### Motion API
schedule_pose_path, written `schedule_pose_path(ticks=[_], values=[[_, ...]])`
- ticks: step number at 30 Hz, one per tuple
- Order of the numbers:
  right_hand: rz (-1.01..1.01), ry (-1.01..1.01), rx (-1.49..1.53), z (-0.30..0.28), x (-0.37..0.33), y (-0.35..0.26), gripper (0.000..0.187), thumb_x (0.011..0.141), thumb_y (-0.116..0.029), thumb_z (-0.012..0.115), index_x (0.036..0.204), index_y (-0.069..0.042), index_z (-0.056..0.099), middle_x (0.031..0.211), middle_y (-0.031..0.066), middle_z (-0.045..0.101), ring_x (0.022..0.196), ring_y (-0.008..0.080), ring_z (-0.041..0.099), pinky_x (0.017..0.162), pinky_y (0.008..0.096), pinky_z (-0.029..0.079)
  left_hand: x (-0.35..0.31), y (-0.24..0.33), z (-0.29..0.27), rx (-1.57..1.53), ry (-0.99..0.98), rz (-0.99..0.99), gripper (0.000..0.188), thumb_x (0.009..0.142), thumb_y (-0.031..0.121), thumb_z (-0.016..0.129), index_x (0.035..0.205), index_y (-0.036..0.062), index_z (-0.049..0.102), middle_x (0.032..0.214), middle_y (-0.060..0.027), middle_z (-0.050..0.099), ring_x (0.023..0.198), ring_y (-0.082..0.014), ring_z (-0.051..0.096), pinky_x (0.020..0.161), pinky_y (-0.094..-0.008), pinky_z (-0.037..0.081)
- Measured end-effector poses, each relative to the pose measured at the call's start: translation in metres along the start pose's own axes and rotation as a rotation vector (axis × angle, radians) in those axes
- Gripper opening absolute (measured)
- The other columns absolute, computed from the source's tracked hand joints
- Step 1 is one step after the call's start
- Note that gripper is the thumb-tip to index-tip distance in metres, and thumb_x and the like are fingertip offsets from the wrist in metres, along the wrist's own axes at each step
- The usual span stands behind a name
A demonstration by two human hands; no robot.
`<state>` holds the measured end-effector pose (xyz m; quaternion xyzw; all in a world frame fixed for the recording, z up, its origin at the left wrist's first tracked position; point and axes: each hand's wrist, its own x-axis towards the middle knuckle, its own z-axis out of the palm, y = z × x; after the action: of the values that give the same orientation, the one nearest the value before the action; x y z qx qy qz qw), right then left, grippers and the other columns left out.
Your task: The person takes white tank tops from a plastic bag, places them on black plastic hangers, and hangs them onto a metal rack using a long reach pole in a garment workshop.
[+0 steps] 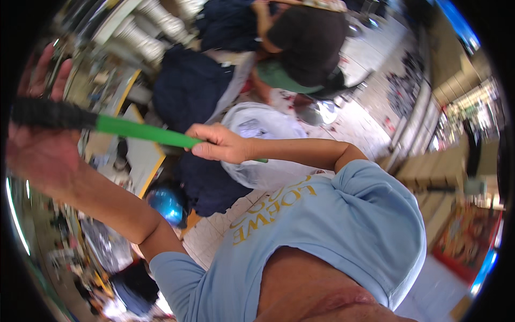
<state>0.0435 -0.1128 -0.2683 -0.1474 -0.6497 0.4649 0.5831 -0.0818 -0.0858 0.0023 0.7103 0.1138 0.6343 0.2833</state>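
Left hand (44,146) with fingers straight, right hand (221,144) around green rod (142,132)

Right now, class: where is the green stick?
In the head view, the green stick crosses the left half, its black grip in front of the open left hand and its green part in the right hand.

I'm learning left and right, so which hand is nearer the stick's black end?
Left. The left hand is open, right behind the black end; the right hand pinches the green part, farther along.
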Motion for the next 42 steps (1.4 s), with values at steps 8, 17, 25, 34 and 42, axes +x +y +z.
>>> schedule_pose_path(ticks=[8,17,25,34,42], values=[[-0.024,0.417,-0.263,-0.125,-0.149,-0.041,0.052,0.097,-0.04,0.05,0.132,-0.002,0.044,0.106,0.0077,0.056,0.101,0.0162,0.052,0.088,0.031,0.043,-0.118,-0.083,0.173,-0.659,-0.264,-0.252,0.04,0.097,0.038,0.053,0.113,0.0021,0.045,0.059,-0.0027,0.044,0.046,-0.012,0.044,0.042,-0.0258,0.04],[-0.015,0.539,-0.888,-0.182,-0.205,-0.285,0.075,0.09,-0.034,0.062,0.148,-0.007,0.024,0.116,0.0165,0.058,0.099,0.0217,0.059,0.088,0.0356,0.047,-0.382,-0.178,0.415,-0.641,-0.623,-0.47,0.016,0.098,0.016,0.053,0.106,0.0052,0.043,0.076,-0.0032,0.053,0.058,-0.0086,0.052,0.055,-0.0232,0.045],[0.102,1.367,-1.012,-0.178,-0.362,-0.302,0.027,0.096,-0.008,0.05,0.121,-0.001,0.041,0.086,0.0063,0.059,0.079,0.0141,0.062,0.072,0.0278,0.051,-0.521,-0.214,0.512,-0.174,-1.289,-0.254,0.042,0.09,0.022,0.064,0.124,0.0082,0.044,0.109,-0.0146,0.056,0.101,-0.0315,0.058,0.083,-0.0451,0.048],[-0.082,2.081,-0.981,-0.173,-0.542,-0.294,0.017,0.095,-0.013,0.054,0.107,-0.005,0.045,0.086,0.0052,0.056,0.071,0.0155,0.059,0.07,0.0296,0.048,-0.563,-0.225,0.48,-0.264,-1.537,-0.246,0.059,0.085,0.018,0.064,0.137,0.0107,0.039,0.124,-0.0213,0.049,0.114,-0.0404,0.051,0.091,-0.0487,0.044],[0.163,2.011,-1.192,-0.175,-0.592,-0.305,0.022,0.093,-0.018,0.057,0.104,0.0,0.05,0.084,0.0135,0.062,0.087,0.0215,0.061,0.079,0.0319,0.047,-0.573,-0.3,0.316,0.097,-1.377,-0.661,0.029,0.085,0.012,0.061,0.113,0.0073,0.061,0.105,-0.0176,0.061,0.091,-0.0336,0.063,0.081,-0.0417,0.051]])
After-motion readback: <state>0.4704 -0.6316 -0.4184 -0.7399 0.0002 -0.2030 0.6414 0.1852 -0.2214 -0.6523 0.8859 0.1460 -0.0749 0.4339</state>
